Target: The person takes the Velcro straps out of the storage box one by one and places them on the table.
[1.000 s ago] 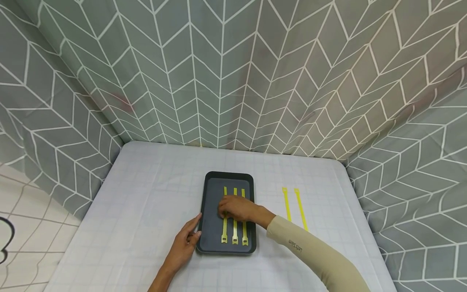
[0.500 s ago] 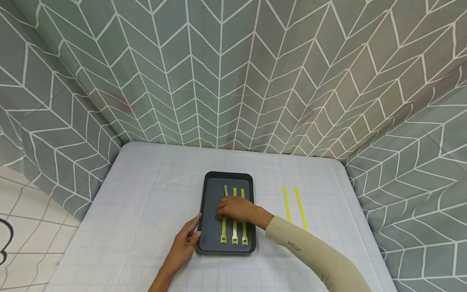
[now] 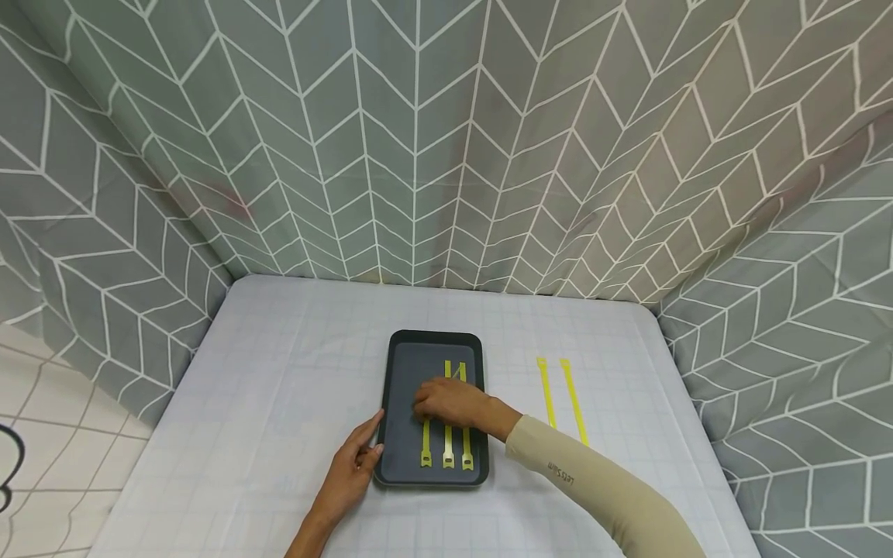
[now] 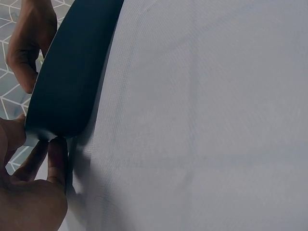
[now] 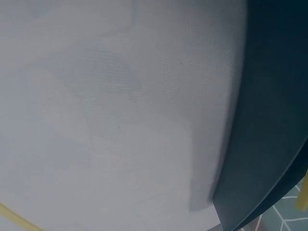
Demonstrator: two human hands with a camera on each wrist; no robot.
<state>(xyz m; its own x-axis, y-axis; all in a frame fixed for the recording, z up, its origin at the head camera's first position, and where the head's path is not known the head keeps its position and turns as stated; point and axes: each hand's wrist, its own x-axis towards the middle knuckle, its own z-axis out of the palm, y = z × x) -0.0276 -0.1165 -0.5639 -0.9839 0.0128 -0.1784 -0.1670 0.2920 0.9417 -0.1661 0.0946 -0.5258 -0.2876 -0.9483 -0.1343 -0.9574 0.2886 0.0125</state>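
A dark grey tray [image 3: 401, 387] stands on the table with three yellow hook-and-loop cable ties in it. My right hand [image 3: 453, 401] reaches over the tray from the right and pinches the leftmost cable tie [image 3: 426, 449], whose upper part bends over to the right. The middle cable tie [image 3: 448, 449] and the right cable tie [image 3: 467, 449] lie lengthwise, partly hidden under this hand. At the tray's left side my left hand [image 3: 349, 469] holds the rim, with fingertips [image 4: 57, 149] against the outer wall. The right fingertips are mostly hidden in the head view.
Two more yellow cable ties lie on the white tablecloth [image 3: 279, 387] right of the tray: one nearer cable tie [image 3: 547, 391] and one farther right cable tie [image 3: 574, 399], their lower ends near the sleeve [image 3: 586, 473]. Grey patterned curtains [image 3: 446, 155] surround the table.
The upper end of the leftmost cable tie has lifted and folded over to the right, towards the other ties. Both hands stay nearly in place.
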